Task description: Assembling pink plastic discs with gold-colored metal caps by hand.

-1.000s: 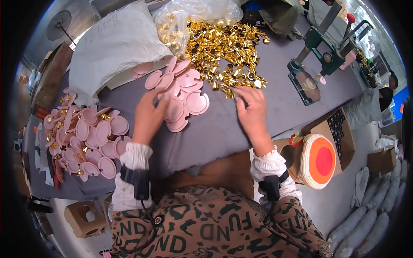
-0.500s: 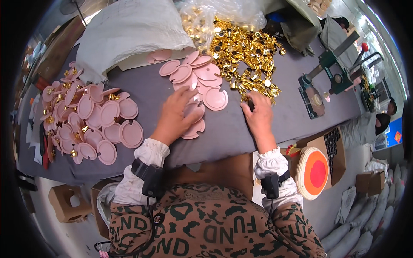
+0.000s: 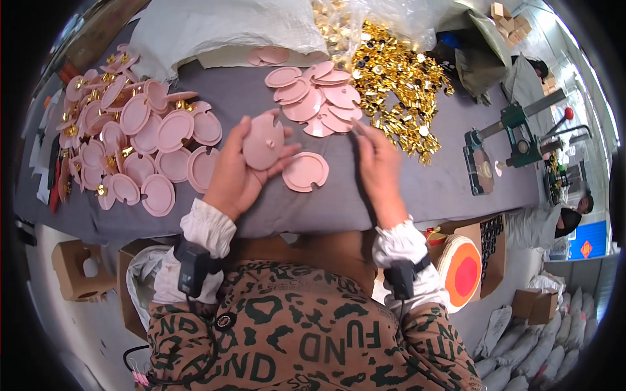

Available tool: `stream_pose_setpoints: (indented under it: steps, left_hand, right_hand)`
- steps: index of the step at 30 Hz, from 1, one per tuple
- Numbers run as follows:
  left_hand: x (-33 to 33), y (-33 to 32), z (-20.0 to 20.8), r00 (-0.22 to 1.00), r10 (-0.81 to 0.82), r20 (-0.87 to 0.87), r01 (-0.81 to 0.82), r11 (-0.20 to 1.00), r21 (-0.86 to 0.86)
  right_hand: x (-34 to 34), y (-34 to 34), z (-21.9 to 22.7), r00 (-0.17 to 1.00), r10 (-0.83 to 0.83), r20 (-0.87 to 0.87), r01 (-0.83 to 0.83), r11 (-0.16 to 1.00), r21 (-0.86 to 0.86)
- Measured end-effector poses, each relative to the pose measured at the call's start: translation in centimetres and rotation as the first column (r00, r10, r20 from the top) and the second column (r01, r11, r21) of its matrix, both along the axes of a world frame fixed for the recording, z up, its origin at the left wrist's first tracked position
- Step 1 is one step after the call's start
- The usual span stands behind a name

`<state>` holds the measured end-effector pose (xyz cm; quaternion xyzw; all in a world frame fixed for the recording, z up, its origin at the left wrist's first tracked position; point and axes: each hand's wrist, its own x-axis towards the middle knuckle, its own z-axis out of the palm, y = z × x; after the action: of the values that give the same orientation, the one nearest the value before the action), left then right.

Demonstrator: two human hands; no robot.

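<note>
My left hand [image 3: 236,177] is closed around the edge of a round pink lid [image 3: 263,142], tilted up, with a small nub at its middle. To its right, my right hand [image 3: 379,168] has thumb and fingers drawn together near the pink pile; what they hold, if anything, is hidden. Between the hands one notched pink lid [image 3: 306,172] lies flat on the grey cloth. Just beyond is a loose pile of pink lids [image 3: 319,98]. A heap of shiny gold parts [image 3: 401,85] spreads behind my right hand.
Pink lids with gold knobs [image 3: 134,140] crowd the table's left side. A white sack [image 3: 228,29] lies at the back. A green hand press [image 3: 515,133] stands at the right. Beside the grey-covered table [image 3: 430,189] are a round orange-and-red cushion [image 3: 462,274] and an open carton [image 3: 492,251].
My left hand has lifted a pink lid and moved left with it. My right hand has come away from the gold parts toward the left. The whole view has shifted slightly.
</note>
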<state>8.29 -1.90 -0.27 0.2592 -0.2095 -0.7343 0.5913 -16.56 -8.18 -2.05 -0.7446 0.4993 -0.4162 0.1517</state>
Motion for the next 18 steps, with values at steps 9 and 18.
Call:
stream_pose_setpoints:
  steps: [9, 18]
  left_hand:
    - [-3.3, 3.8, -0.6, 0.827, -0.005, -0.561, 0.097, 0.986, 0.134]
    - [-2.2, 6.9, -0.3, 0.866, -0.157, -0.474, 0.230, 0.968, 0.099]
  right_hand:
    - [6.2, 7.8, 2.2, 0.933, 0.352, 0.070, -0.335, 0.924, -0.185]
    - [6.7, 7.6, 1.9, 0.840, 0.521, 0.152, -0.542, 0.819, 0.187]
